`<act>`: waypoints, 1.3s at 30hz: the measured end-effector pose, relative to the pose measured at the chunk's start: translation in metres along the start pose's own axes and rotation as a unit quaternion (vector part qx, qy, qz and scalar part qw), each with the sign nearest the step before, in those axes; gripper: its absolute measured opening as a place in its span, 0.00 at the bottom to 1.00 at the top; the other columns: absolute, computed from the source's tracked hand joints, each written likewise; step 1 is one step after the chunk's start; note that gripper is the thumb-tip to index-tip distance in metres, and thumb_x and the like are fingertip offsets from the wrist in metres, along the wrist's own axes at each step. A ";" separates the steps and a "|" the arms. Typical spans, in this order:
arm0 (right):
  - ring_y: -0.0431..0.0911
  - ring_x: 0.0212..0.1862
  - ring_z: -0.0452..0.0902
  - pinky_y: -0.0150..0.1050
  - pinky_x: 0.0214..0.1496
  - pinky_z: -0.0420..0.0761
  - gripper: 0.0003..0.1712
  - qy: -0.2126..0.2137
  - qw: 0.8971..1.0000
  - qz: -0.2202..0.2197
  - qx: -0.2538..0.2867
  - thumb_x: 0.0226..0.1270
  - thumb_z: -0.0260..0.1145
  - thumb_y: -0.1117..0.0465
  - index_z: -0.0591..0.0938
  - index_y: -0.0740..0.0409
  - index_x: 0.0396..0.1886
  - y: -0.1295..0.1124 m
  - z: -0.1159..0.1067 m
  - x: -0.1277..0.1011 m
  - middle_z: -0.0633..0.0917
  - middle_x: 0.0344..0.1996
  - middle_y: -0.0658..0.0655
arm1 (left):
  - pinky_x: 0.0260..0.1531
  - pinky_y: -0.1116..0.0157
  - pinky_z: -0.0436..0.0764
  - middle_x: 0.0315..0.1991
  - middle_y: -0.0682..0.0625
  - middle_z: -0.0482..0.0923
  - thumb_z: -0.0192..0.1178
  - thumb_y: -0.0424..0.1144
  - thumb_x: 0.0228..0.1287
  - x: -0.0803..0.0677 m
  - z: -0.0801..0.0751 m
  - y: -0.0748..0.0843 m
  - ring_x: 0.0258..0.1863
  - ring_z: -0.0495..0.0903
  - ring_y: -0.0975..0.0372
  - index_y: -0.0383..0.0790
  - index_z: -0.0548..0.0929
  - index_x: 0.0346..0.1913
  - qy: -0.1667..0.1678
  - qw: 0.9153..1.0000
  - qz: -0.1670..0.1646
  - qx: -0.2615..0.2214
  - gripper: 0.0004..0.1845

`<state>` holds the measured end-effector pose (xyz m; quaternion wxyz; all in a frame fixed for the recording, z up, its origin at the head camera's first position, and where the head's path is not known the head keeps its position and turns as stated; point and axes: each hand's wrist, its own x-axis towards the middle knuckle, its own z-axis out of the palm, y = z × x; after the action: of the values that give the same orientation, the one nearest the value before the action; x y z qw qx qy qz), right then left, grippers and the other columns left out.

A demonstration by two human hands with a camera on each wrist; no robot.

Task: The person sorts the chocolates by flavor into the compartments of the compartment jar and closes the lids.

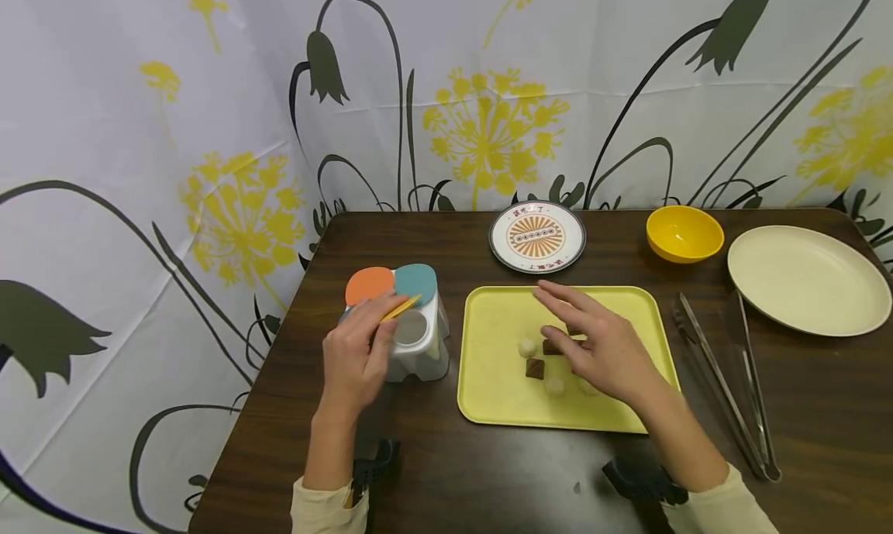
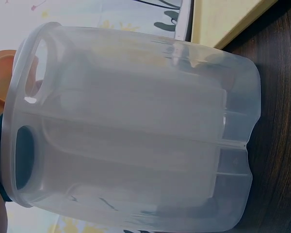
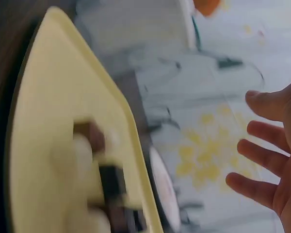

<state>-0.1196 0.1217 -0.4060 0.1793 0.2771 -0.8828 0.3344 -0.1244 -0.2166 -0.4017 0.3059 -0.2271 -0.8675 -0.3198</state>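
Observation:
A white container (image 1: pixel 422 340) with round compartments stands on the dark table left of a yellow tray (image 1: pixel 488 379). Its orange lid (image 1: pixel 370 284) and teal lid (image 1: pixel 416 280) are closed. My left hand (image 1: pixel 359 352) pinches the container's yellow lid (image 1: pixel 401 308), tipped up over an open compartment. The left wrist view is filled by the container's translucent wall (image 2: pixel 136 131). On the tray lie small brown and white sweets (image 1: pixel 535 368). My right hand (image 1: pixel 593 340) hovers over them with straight fingers, holding nothing. In the blurred right wrist view its fingers (image 3: pixel 262 150) are spread above the tray (image 3: pixel 53 97).
Behind the tray sits a small patterned plate (image 1: pixel 537 237). A yellow bowl (image 1: pixel 684 233) and a large cream plate (image 1: pixel 808 278) are at the back right. Two metal tongs (image 1: pixel 725 387) lie right of the tray. A flowered curtain hangs behind the table.

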 end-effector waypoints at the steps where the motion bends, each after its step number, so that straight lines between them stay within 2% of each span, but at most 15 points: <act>1: 0.41 0.48 0.78 0.37 0.35 0.78 0.35 0.010 1.000 0.016 -0.016 0.61 0.69 0.60 0.71 0.44 0.68 0.005 -0.006 -0.008 0.72 0.66 0.48 | 0.59 0.55 0.72 0.51 0.51 0.83 0.51 0.43 0.70 0.000 0.000 0.000 0.53 0.80 0.57 0.46 0.83 0.54 -0.001 1.000 0.000 0.000 0.16; 5: 0.52 0.62 0.70 0.51 0.45 0.76 0.39 0.056 0.992 0.082 -0.073 0.55 0.72 0.65 0.72 0.46 0.68 0.028 -0.037 -0.043 0.72 0.66 0.51 | 0.60 0.55 0.71 0.52 0.52 0.82 0.51 0.44 0.70 0.001 0.000 0.001 0.54 0.79 0.58 0.47 0.83 0.54 -0.006 1.000 -0.002 -0.007 0.16; 7: 0.55 0.63 0.68 0.58 0.47 0.73 0.39 0.069 0.986 0.120 -0.094 0.55 0.72 0.65 0.71 0.47 0.68 0.039 -0.052 -0.060 0.71 0.66 0.53 | 0.60 0.55 0.71 0.52 0.52 0.82 0.51 0.44 0.70 0.001 0.000 0.001 0.55 0.79 0.58 0.47 0.83 0.54 -0.006 1.000 -0.002 -0.006 0.16; 9: 0.59 0.65 0.65 0.64 0.44 0.70 0.38 0.071 0.978 0.165 -0.109 0.57 0.71 0.63 0.70 0.48 0.69 0.048 -0.066 -0.077 0.70 0.67 0.56 | 0.60 0.54 0.72 0.52 0.52 0.82 0.51 0.44 0.70 0.000 -0.001 0.001 0.55 0.79 0.58 0.47 0.83 0.54 -0.003 1.000 -0.005 -0.005 0.16; 11: 0.62 0.67 0.60 0.70 0.41 0.67 0.37 0.057 0.966 0.219 -0.128 0.62 0.68 0.58 0.66 0.49 0.71 0.056 -0.076 -0.093 0.66 0.70 0.58 | 0.60 0.54 0.72 0.52 0.52 0.82 0.51 0.44 0.70 0.000 -0.001 0.001 0.55 0.79 0.58 0.47 0.83 0.54 -0.001 1.000 -0.007 -0.004 0.16; 14: 0.68 0.68 0.53 0.75 0.46 0.61 0.40 0.030 0.944 0.292 -0.152 0.67 0.62 0.50 0.59 0.54 0.74 0.066 -0.083 -0.114 0.60 0.71 0.65 | 0.60 0.53 0.71 0.52 0.51 0.82 0.51 0.44 0.70 -0.001 -0.002 0.001 0.55 0.79 0.59 0.47 0.83 0.54 -0.002 1.000 -0.010 -0.004 0.16; 17: 0.76 0.65 0.49 0.76 0.53 0.56 0.46 0.004 0.925 0.345 -0.157 0.68 0.58 0.43 0.52 0.61 0.75 0.074 -0.083 -0.131 0.56 0.69 0.74 | 0.60 0.53 0.71 0.52 0.51 0.83 0.51 0.44 0.70 -0.001 -0.002 0.000 0.55 0.79 0.58 0.47 0.83 0.54 -0.003 1.000 -0.011 -0.004 0.16; 20: 0.82 0.61 0.48 0.76 0.52 0.55 0.52 -0.029 0.910 0.387 -0.144 0.67 0.56 0.38 0.45 0.66 0.75 0.080 -0.079 -0.141 0.54 0.66 0.82 | 0.60 0.52 0.71 0.51 0.50 0.83 0.51 0.44 0.70 -0.002 -0.002 0.001 0.54 0.80 0.57 0.46 0.83 0.54 -0.004 1.000 -0.008 -0.005 0.16; 25: 0.83 0.60 0.47 0.77 0.44 0.60 0.60 -0.075 0.886 0.438 -0.128 0.64 0.53 0.32 0.37 0.69 0.74 0.086 -0.074 -0.143 0.51 0.64 0.86 | 0.60 0.51 0.71 0.52 0.51 0.82 0.51 0.43 0.70 0.000 -0.002 0.001 0.55 0.79 0.58 0.46 0.83 0.54 -0.006 1.000 -0.006 -0.006 0.16; 30: 0.82 0.59 0.49 0.75 0.43 0.63 0.64 -0.100 0.865 0.475 -0.124 0.62 0.53 0.28 0.36 0.73 0.72 0.088 -0.071 -0.139 0.51 0.60 0.88 | 0.59 0.51 0.71 0.52 0.52 0.82 0.51 0.41 0.70 0.000 -0.001 0.000 0.55 0.79 0.59 0.46 0.83 0.54 -0.005 1.000 -0.004 -0.009 0.16; 33: 0.81 0.57 0.51 0.74 0.44 0.64 0.63 -0.105 0.861 0.482 -0.126 0.62 0.53 0.30 0.38 0.75 0.71 0.088 -0.070 -0.139 0.54 0.58 0.89 | 0.59 0.51 0.72 0.52 0.52 0.82 0.51 0.41 0.69 0.000 -0.001 0.001 0.55 0.79 0.59 0.46 0.83 0.54 -0.003 1.000 -0.004 -0.013 0.16; 39: 0.79 0.55 0.56 0.72 0.48 0.65 0.60 -0.097 0.859 0.486 -0.131 0.64 0.54 0.32 0.44 0.77 0.71 0.089 -0.069 -0.140 0.57 0.56 0.87 | 0.60 0.52 0.71 0.53 0.52 0.82 0.51 0.41 0.69 0.000 -0.002 0.002 0.55 0.79 0.59 0.47 0.83 0.54 -0.009 1.000 -0.011 -0.010 0.16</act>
<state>-0.0554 0.2764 -0.4709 -0.0577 -0.1822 -0.9539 0.2315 -0.1221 -0.2168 -0.3995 0.2924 -0.2230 -0.8695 -0.3298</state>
